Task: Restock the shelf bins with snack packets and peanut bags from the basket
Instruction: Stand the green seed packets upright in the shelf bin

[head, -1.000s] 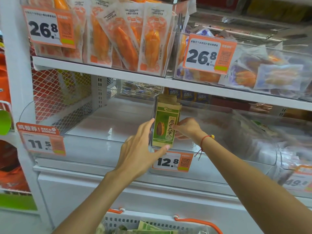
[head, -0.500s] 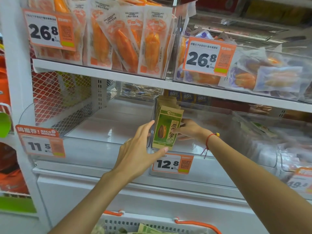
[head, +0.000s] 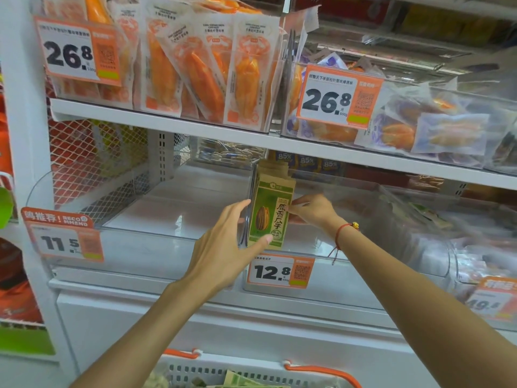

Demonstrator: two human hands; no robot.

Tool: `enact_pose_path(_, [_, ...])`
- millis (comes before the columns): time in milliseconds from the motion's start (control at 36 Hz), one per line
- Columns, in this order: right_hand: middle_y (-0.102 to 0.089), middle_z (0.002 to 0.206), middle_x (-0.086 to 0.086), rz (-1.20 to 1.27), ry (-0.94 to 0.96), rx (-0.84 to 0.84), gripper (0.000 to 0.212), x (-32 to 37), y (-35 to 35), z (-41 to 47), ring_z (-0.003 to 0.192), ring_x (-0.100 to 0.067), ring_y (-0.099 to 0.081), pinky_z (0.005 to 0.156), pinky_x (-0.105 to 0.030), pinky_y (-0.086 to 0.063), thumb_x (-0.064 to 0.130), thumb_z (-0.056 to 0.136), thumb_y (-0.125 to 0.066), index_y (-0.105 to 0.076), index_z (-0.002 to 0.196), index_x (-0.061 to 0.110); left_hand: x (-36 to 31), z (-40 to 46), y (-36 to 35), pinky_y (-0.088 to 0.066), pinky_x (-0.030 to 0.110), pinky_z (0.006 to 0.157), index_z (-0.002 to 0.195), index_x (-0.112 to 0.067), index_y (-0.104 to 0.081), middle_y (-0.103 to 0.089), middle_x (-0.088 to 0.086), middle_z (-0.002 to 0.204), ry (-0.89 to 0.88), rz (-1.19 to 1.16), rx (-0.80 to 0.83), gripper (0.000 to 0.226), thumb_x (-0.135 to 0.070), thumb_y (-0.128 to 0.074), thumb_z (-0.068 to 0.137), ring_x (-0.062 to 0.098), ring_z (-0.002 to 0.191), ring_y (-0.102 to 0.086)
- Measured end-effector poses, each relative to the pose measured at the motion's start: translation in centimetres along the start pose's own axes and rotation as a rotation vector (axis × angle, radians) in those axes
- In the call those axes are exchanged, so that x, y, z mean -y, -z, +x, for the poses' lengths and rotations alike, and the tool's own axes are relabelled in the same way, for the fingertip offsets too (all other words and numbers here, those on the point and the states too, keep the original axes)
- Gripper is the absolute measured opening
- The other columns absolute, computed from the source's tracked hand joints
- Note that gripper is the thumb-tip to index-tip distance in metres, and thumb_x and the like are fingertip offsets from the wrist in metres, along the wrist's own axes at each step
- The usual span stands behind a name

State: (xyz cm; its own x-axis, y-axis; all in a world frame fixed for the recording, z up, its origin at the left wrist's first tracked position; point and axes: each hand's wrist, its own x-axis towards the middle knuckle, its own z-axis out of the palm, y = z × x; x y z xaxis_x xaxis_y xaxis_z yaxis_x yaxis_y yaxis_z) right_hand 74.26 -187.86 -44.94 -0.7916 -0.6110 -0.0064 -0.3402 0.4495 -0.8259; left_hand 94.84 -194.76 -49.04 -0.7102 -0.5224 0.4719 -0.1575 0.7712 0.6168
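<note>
At bin front, both hands (head: 223, 247) (head: 313, 211) steady upright packet (head: 270, 217).

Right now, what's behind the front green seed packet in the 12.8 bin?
More kraft-topped packets stand in a row behind the green seed packet, only their top edges showing. The left hand and right hand steady it; the bin floor behind is hidden.

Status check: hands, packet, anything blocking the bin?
Left hand open, thumb on the packet front, fingers on the divider. Right hand pinches the packet's right edge. Packet upright in the bin. No blockage seen.
</note>
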Motion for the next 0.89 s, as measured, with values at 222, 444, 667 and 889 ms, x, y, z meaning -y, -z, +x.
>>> enact_pose_path(222, [-0.069,0.106,-0.019,0.077,-0.028,0.009,0.016,0.4,0.2,-0.3,0.079,-0.021,-0.067,0.059,-0.019,-0.056,0.013,0.085,-0.068,-0.059,0.096,0.006,-2.0,6.1,0.8,-0.041,0.033,0.097,0.141,-0.022,-0.038,-0.037,-0.004,0.144,-0.181,0.395,-0.038,0.051,-0.026,-0.054,0.093,0.015,0.128,-0.039])
enact_pose_path(444, [-0.067,0.106,-0.021,0.094,0.0,-0.005,0.027,-0.3,0.0,-0.8,0.084,-0.025,-0.067,0.073,-0.027,-0.057,0.0,0.079,-0.072,-0.058,0.103,0.003,-3.1,10.2,-1.0,-0.037,0.037,0.098,0.138,-0.016,-0.039,-0.047,0.005,0.136,-0.128,0.699,0.175,0.063,-0.017,-0.066,0.081,0.025,0.124,-0.043])
enact_pose_path(667, [-0.069,0.102,-0.015,0.043,0.018,-0.015,0.018,-0.4,-0.4,-0.8,0.082,-0.02,-0.067,0.067,-0.023,-0.057,0.006,0.081,-0.072,-0.063,0.096,0.006,-2.5,9.4,-0.5,-0.038,0.037,0.098,0.137,-0.016,-0.041,-0.047,0.004,0.137,-0.127,0.609,0.14,0.06,-0.021,-0.065,0.082,0.025,0.125,-0.042])
enact_pose_path(889, [-0.069,0.098,-0.013,-0.015,0.028,-0.015,0.019,-0.7,0.1,-1.1,0.079,-0.018,-0.067,0.066,-0.023,-0.056,0.008,0.079,-0.074,-0.063,0.095,0.006,-2.3,8.8,-0.1,-0.04,0.037,0.094,0.134,-0.014,-0.044,-0.048,0.004,0.135,-0.094,0.551,0.132,0.056,-0.025,-0.062,0.083,0.025,0.122,-0.043])
